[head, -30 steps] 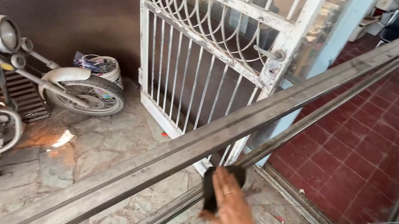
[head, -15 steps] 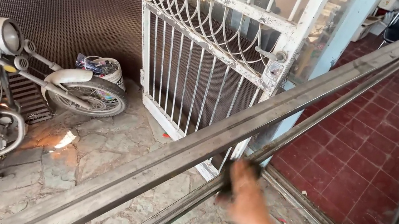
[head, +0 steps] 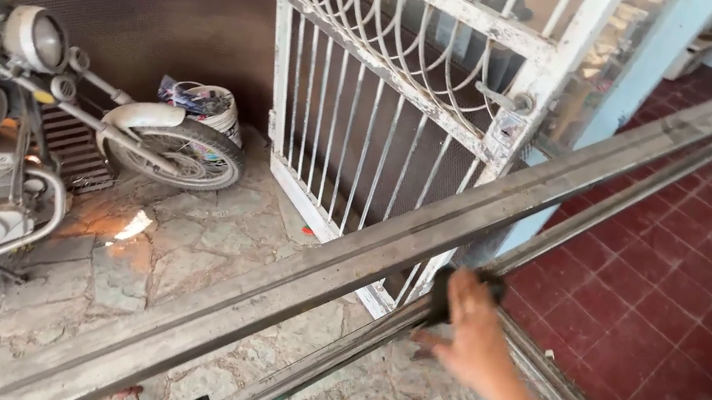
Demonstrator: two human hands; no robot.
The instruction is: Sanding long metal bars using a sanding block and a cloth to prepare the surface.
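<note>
Right hand [head: 470,332] pressing a dark pad [head: 443,298] against the thinner steel bar [head: 560,237], just below the white gate [head: 411,95].

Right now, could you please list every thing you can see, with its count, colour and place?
long steel bars: two, grey and rusty, running diagonally across the view
black pad: one, on the lower bar, under the right hand
white barred metal gate: one, centre back
motorcycle: one, silver-grey, left
bucket: one, white, behind the front wheel
tiled floor: red, right
stone floor: grey, left
right hand: one, on the pad
left hand: not in view
</note>
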